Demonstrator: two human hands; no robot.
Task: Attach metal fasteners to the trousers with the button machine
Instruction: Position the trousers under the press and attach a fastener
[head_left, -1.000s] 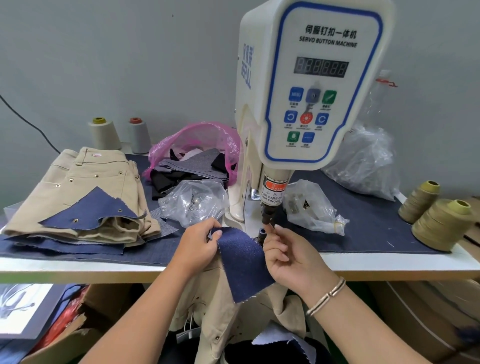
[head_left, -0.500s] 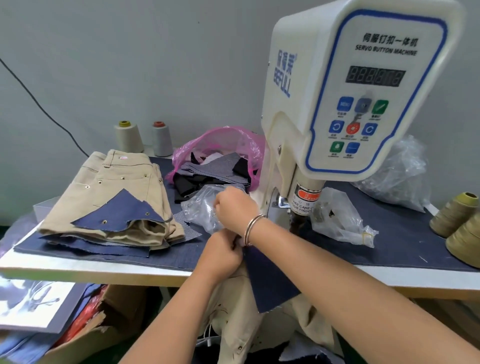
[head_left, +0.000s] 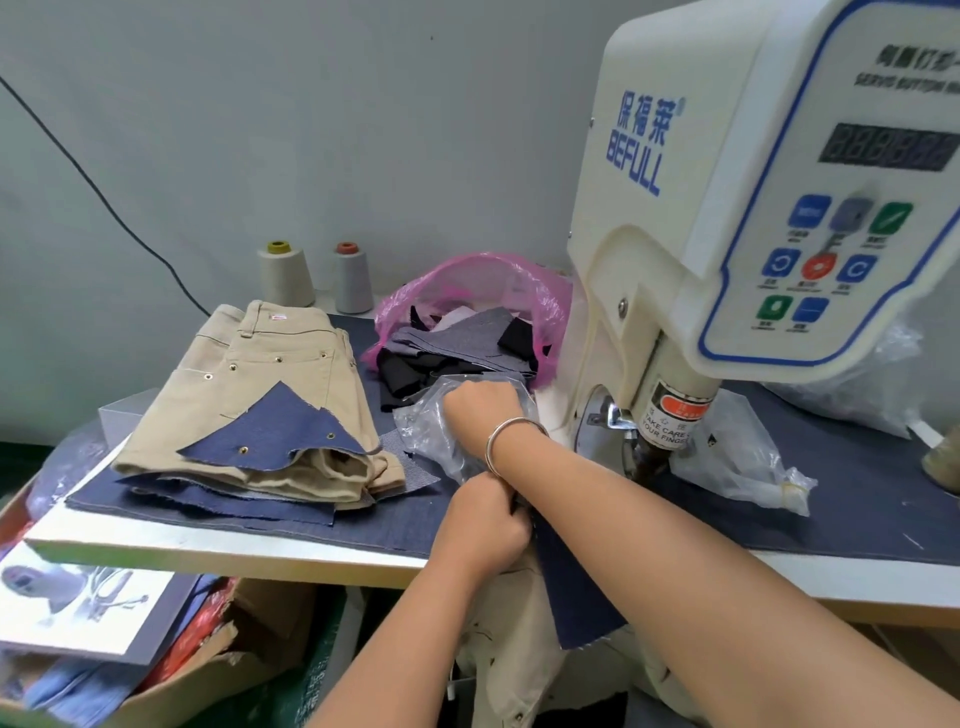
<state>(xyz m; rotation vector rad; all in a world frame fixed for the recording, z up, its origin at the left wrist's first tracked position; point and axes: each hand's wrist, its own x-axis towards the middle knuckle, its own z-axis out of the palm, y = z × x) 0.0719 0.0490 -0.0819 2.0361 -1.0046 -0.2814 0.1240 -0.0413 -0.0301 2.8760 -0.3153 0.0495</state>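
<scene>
Grey wall behind; on the counter (head_left: 291, 545), the right hand (head_left: 480, 410) digs curled into the clear fastener bag (head_left: 441, 431). Left hand (head_left: 485, 525) pinches the trousers (head_left: 498, 644) at the near edge; pick one fastener cleanly.

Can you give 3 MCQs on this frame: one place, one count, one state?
1. Where is the right hand?
A. in the clear plastic bag
B. on the control panel
C. on the folded trousers

2. How many thread cones stand by the wall behind the folded khaki trousers?
A. one
B. two
C. four

3. What is the left hand doing?
A. lying flat
B. gripping fabric at the table edge
C. pressing a button

Key: 1 A, fingers are among the bag's folds; 2 B, two cones stand together; 3 B, fingers are curled on the cloth.
</scene>
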